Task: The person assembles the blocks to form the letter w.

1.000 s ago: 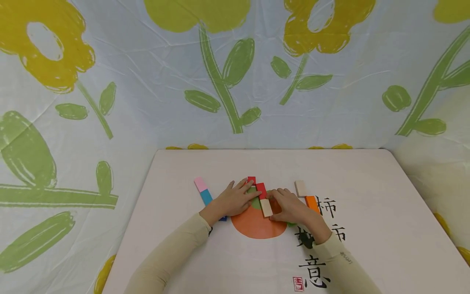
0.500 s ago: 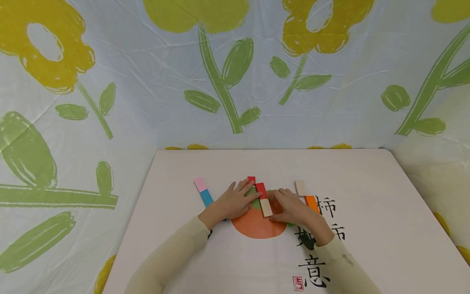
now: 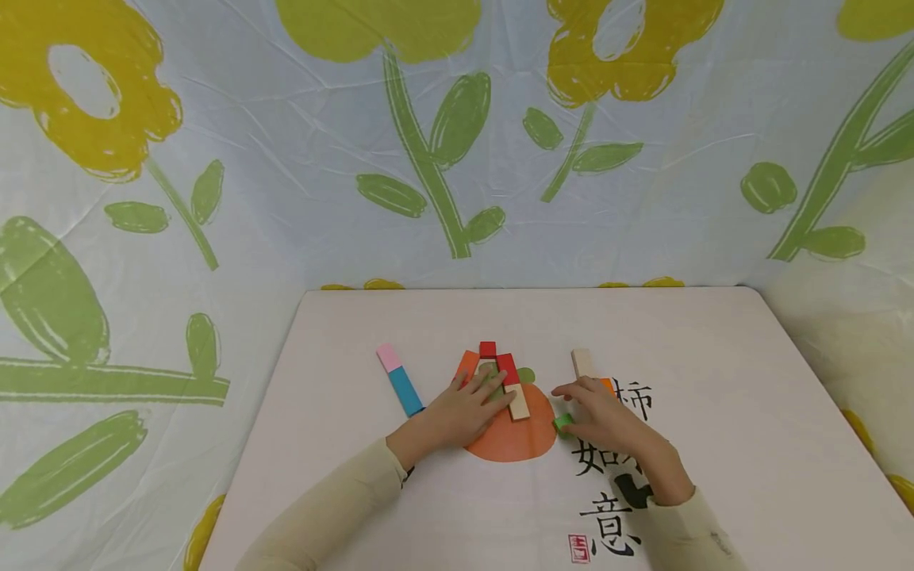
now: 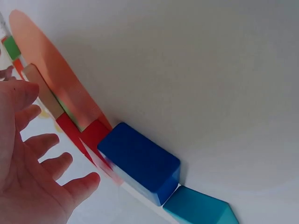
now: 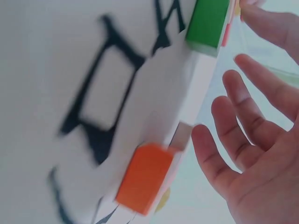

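Note:
My left hand [image 3: 460, 412] lies with spread fingers over a group of blocks on the printed orange persimmon [image 3: 524, 440]. Its fingers reach toward a cream block [image 3: 518, 402] and a red block [image 3: 507, 369], which stand end to end. An orange block [image 3: 467, 363] and a smaller red block [image 3: 488, 350] show past the fingertips. My right hand [image 3: 607, 416], fingers loosely bent with nothing between them, is beside a green block [image 3: 563, 424] at the persimmon's right edge. In the right wrist view the thumb is close to that green block [image 5: 205, 25].
At left, pink [image 3: 389, 357] and blue [image 3: 405, 391] blocks form a slanted line, continued by a dark blue block [image 4: 140, 161]. To the right are another cream block [image 3: 582, 362] and an orange block [image 5: 145, 177]. Black characters [image 3: 610, 527] are printed on the tabletop.
My right hand has drawn back to the right from the cream and red blocks, baring the green block. My left hand has shifted slightly toward me, uncovering the orange block.

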Motion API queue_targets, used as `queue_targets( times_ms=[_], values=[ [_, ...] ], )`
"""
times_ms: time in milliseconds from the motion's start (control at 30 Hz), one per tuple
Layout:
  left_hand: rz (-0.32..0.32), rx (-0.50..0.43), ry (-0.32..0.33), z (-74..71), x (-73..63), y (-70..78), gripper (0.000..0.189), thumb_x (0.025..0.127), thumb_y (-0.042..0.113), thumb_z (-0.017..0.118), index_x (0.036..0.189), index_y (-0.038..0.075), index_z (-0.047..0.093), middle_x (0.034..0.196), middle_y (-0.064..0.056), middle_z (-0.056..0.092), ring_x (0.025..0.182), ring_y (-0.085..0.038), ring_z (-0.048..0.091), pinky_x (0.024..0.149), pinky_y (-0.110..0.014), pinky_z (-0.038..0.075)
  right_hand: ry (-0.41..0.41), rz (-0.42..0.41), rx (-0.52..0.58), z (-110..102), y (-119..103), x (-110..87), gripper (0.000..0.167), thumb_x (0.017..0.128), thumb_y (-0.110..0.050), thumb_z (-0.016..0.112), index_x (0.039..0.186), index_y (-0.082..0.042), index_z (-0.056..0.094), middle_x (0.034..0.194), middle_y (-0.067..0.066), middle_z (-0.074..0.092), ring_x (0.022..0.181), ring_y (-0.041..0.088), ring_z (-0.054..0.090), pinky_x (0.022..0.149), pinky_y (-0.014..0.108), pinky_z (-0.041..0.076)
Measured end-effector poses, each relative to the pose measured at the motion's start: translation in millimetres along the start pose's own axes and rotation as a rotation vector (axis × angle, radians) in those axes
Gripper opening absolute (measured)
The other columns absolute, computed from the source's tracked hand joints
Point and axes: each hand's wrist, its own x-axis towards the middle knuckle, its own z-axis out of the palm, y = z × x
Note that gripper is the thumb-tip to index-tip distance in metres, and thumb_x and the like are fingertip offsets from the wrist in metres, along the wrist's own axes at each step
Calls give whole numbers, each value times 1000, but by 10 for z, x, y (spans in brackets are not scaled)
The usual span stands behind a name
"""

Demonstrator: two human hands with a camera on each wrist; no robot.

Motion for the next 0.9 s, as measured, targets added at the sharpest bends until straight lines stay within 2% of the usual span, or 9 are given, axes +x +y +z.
queue_targets(
  times_ms=[167, 300, 500, 700, 900],
  values=[
    [2, 5, -13, 31, 2, 17, 58, 107, 38, 44, 161, 28, 24, 165, -6, 19, 151, -32, 13, 113, -53, 30, -18, -9, -3, -1, 58, -75, 46, 80, -11, 83, 122, -7, 67, 112, 6, 58, 108, 31, 52, 86, 48, 51],
    [17, 23, 5, 45, 12, 16, 57, 107, 38, 44, 160, 27, 27, 165, -5, 21, 150, -32, 16, 113, -53, 30, -47, 9, 9, -8, 68, -97, 44, 79, -10, 83, 121, -8, 68, 114, 4, 58, 104, 25, 52, 83, 43, 52],
    [33, 49, 27, 70, 32, 8, 57, 106, 39, 44, 160, 26, 28, 163, -4, 26, 149, -31, 21, 113, -52, 31, -66, 4, -14, -23, 76, -93, 37, 79, -7, 83, 114, -11, 71, 114, 3, 59, 108, 26, 52, 87, 46, 52],
    [38, 49, 28, 58, 38, 8, 57, 106, 39, 45, 159, 26, 30, 162, -4, 29, 149, -30, 22, 113, -51, 32, -57, 3, -44, -8, 68, -84, 32, 79, -6, 83, 109, -13, 72, 111, 0, 60, 106, 24, 52, 86, 45, 52],
    [27, 32, -1, 46, 42, 9, 56, 106, 39, 44, 159, 27, 29, 163, -4, 27, 150, -29, 20, 114, -50, 30, -13, 10, -37, 36, 34, -83, 28, 81, -9, 83, 107, -12, 72, 106, -1, 59, 99, 21, 51, 82, 40, 52]
  ],
)
